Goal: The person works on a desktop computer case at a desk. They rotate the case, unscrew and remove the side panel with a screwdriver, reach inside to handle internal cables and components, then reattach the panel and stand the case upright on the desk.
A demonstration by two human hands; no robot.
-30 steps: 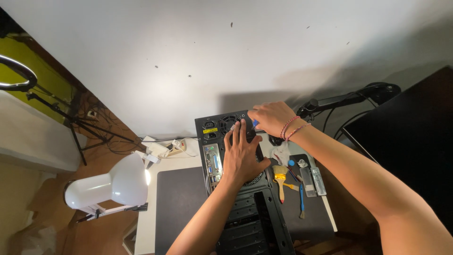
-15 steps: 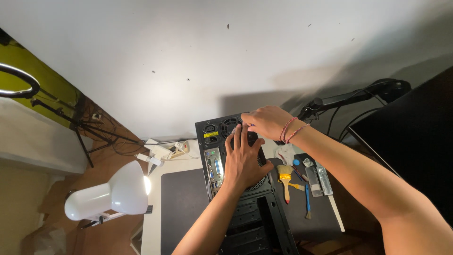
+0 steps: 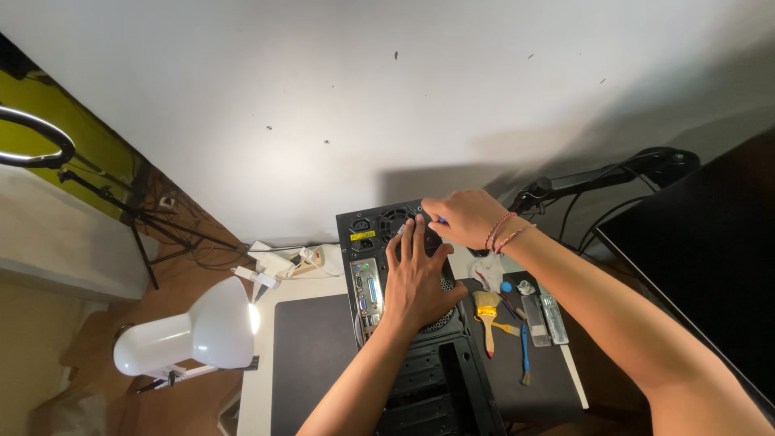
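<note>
A black computer case (image 3: 424,391) lies on its side on a dark desk mat (image 3: 311,363), with its rear panel of ports (image 3: 367,287) facing the wall. My left hand (image 3: 420,278) rests flat on the case by the round fan grille, fingers spread. My right hand (image 3: 464,220) is closed at the case's top rear edge around a small tool with a blue handle (image 3: 441,220), its tip hidden behind my left fingers.
A white desk lamp (image 3: 190,339) shines at the left. Right of the case lie a yellow brush (image 3: 487,311), a blue-handled tool (image 3: 525,351) and small flat parts. A black monitor (image 3: 702,274) on an arm (image 3: 597,178) fills the right. A power strip (image 3: 278,262) sits by the wall.
The view has shifted a little. Both hands stay at the rear of the case; my right hand has edged slightly left over the rear edge.
</note>
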